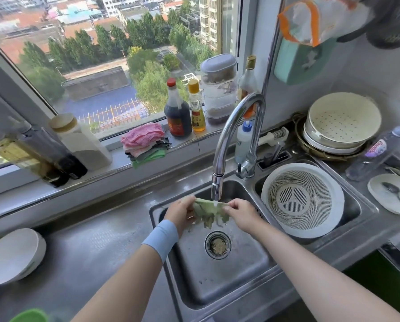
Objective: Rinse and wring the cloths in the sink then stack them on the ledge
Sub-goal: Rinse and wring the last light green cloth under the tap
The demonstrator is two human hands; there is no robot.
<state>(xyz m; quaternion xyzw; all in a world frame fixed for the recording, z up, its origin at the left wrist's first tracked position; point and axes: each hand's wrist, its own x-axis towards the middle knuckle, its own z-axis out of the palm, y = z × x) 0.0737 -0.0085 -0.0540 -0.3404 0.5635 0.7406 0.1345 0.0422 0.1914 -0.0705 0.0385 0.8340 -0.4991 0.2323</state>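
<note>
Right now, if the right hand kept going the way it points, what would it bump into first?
The right hand points left across the sink, already gripping the green cloth. Straight on, it would probably meet the left hand holding the cloth's other end, though depth is hard to judge.

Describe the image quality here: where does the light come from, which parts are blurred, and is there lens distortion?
Head view: daylight enters through the window; the steel counter shows soft glare. Edges bend from the wide-angle lens, and the corner items, like the hanging bag, are blurred. The centre is sharper: both hands hold a green cloth under the faucet.
</note>
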